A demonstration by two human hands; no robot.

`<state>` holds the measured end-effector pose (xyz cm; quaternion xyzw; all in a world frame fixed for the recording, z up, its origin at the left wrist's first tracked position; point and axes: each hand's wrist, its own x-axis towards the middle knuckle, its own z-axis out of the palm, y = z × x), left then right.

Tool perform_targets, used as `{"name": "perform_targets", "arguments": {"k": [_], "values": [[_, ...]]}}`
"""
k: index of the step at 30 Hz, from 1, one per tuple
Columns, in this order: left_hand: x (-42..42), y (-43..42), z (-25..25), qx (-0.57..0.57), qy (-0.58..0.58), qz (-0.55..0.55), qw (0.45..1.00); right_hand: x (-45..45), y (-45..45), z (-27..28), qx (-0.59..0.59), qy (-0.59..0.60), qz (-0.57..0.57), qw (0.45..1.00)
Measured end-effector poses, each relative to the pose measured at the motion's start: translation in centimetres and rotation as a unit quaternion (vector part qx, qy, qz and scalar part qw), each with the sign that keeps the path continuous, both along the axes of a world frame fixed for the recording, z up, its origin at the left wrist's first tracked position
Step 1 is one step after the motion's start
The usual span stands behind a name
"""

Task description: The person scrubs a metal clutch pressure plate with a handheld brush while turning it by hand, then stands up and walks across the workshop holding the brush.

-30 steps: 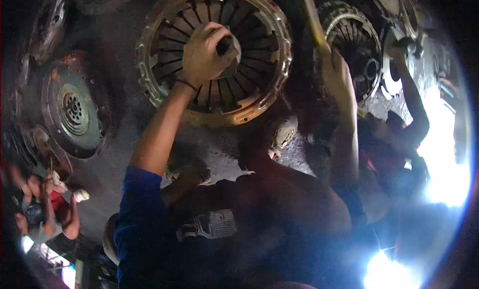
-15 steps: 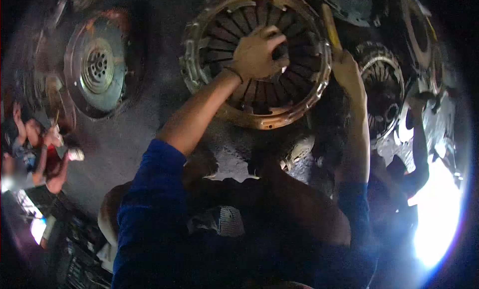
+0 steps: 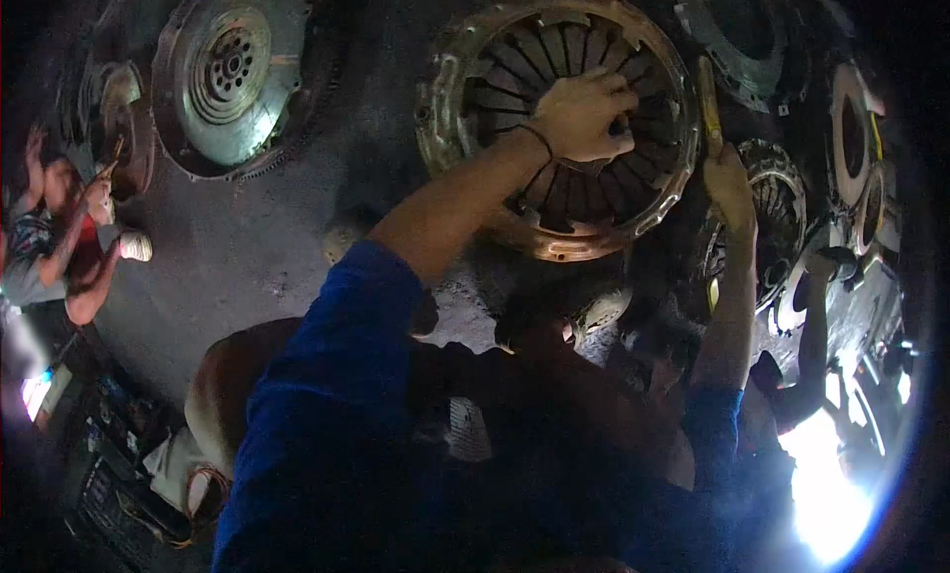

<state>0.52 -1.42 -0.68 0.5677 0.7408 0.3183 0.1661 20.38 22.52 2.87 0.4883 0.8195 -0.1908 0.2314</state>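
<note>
A large round clutch pressure plate (image 3: 554, 244) with a worn metal rim and dark radial spring fingers lies in front of me. Over its middle, my left hand (image 3: 586, 118) is closed, fingers curled and a dark gap showing between thumb and forefinger. What it grips, if anything, is hidden. To the right of the rim, my right hand (image 3: 730, 182) is wrapped round a long yellowish handle (image 3: 708, 103) that points away from me; I cannot make out a head on it.
A flywheel (image 3: 203, 123) lies at the upper left. A smaller pressure plate (image 3: 777, 202) and several metal rings (image 3: 851, 118) are on the right. At the far left another person (image 3: 84, 237) holds a thin tool. Another person's arm (image 3: 816, 316) reaches in at right, near bright light.
The view has shifted, so the pressure plate and both hands appear farther right. My left hand stays over the plate's middle, slightly right of before. My right hand keeps hold of the handle.
</note>
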Motion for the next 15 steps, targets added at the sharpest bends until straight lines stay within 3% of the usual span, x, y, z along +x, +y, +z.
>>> {"name": "perform_targets", "arguments": {"k": [4,6,7,10,13,15], "values": [[2.1,0.2,2.1,-0.034,0.107,0.068,0.991,-1.3,-0.9,2.0,0.042,-0.005,-0.007,0.999],[3.4,0.4,2.6,-0.056,0.097,0.068,0.991,6.2,7.7,-5.6,0.136,-0.015,0.290,0.947],[3.8,0.5,2.5,-0.059,0.088,0.068,0.992,9.2,10.9,-7.4,0.215,-0.002,0.464,0.859],[3.9,0.3,1.6,-0.002,0.091,0.104,0.990,3.4,6.1,-0.9,0.015,-0.077,0.267,0.961],[3.7,0.5,0.9,0.044,0.091,0.113,0.988,5.6,8.1,-3.4,0.089,-0.125,0.376,0.914],[3.4,0.6,1.1,0.045,0.034,0.100,0.993,6.3,8.3,-3.6,0.066,-0.084,0.351,0.930]]}}
